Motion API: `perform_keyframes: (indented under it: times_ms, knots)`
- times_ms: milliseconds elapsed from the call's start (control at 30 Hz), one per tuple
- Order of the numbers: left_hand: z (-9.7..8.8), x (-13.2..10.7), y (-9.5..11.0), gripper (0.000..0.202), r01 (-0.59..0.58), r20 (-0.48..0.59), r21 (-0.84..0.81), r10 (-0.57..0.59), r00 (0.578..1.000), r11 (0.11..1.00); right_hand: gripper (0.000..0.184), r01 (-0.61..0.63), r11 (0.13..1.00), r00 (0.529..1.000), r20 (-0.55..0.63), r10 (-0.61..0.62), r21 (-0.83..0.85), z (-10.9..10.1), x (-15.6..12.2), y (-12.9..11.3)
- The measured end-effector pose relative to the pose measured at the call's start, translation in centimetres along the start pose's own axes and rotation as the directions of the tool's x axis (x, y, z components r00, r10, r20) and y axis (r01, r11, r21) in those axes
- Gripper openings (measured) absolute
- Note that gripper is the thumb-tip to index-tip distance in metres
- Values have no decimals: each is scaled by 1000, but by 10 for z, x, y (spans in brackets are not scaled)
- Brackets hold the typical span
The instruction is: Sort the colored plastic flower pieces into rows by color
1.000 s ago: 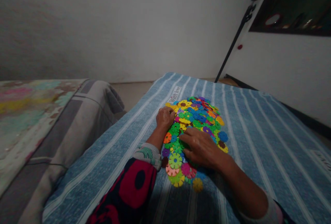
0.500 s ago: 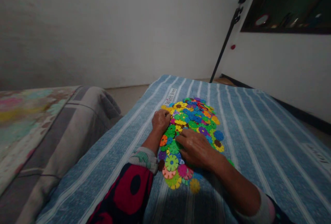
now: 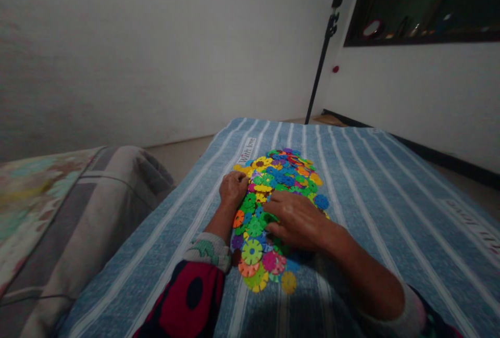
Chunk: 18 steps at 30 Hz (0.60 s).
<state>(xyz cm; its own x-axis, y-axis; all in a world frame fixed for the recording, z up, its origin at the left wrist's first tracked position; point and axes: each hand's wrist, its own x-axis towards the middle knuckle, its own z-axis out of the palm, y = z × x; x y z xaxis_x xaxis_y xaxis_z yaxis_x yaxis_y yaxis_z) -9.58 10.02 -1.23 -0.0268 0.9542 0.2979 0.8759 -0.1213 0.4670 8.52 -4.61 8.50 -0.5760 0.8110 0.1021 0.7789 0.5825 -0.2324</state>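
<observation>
A heap of colourful plastic snowflake discs (image 3: 281, 176), notched round the rim, is spread on a blue striped cloth. At the heap's left edge rests my left hand (image 3: 233, 190), its fingers curled in; what they hold, if anything, is hidden. My right hand (image 3: 297, 219) is over the middle of the heap, palm down. Between its thumb and fingers shows a green snowflake disc (image 3: 269, 218), partly covered. Nearer to me lie a light green disc (image 3: 252, 251), a pink disc (image 3: 269, 261) and a yellow disc (image 3: 289, 282) at the front edge.
The blue striped cloth (image 3: 175, 234) covers the surface under the discs. To the left stands something draped with a grey cover (image 3: 113, 197) and a floral cloth (image 3: 35, 187). Behind are a lamp on a black stand (image 3: 321, 62), a white wall and a dark window (image 3: 429, 4).
The view has swung slightly right. My right hand has moved a little right over the heap, and the green disc now shows between its thumb and fingers. My left hand stays at the edge.
</observation>
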Motion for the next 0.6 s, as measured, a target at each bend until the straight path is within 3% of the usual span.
perform_keyframes:
  times_ms: [133,267,433,600]
  knots:
    - [-1,-2,1,27,25,8,-1,-25,1000,1000,16,158,946,978,-178,-110,284,-46,-28,5]
    - [-2,-2,2,28,20,22,-8,-20,1000,1000,19,184,927,935,-349,-62,328,-70,-48,16]
    - [-3,-2,1,29,9,26,2,-9,1000,1000,21,26,971,923,-379,68,239,-69,-49,33]
    - [-5,-2,-2,28,-20,26,0,20,999,1000,24,-107,980,942,-297,154,170,-57,-32,46]
